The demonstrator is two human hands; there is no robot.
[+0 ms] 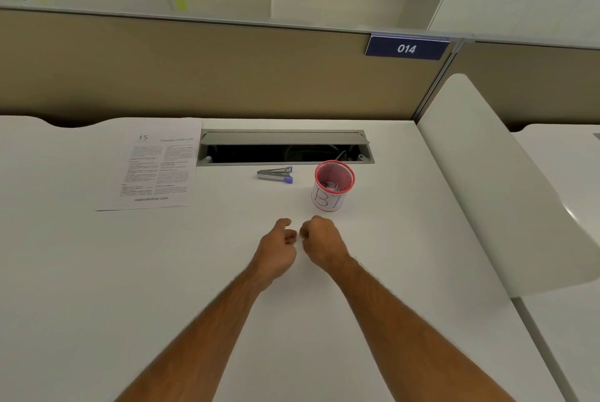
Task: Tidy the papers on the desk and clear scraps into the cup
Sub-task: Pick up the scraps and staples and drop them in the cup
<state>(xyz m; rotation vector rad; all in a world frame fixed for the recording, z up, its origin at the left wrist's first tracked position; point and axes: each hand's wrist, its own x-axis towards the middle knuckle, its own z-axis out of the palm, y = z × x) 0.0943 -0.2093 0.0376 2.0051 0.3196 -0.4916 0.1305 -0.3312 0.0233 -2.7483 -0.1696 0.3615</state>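
A stack of printed papers [156,168] lies flat at the back left of the white desk [97,271]. A red mesh cup [334,185] with a white label stands at the back centre-right, with crumpled scraps inside it. My left hand [276,250] and my right hand [321,242] hover close together over the desk just in front of the cup. Both have curled fingers, their fingertips nearly meet, and I see nothing held in either.
A small metal stapler [276,173] with blue ends lies left of the cup. Behind it is an open cable slot [285,148] in the desk. A beige partition [227,77] closes the back; a white divider panel [487,174] bounds the right side.
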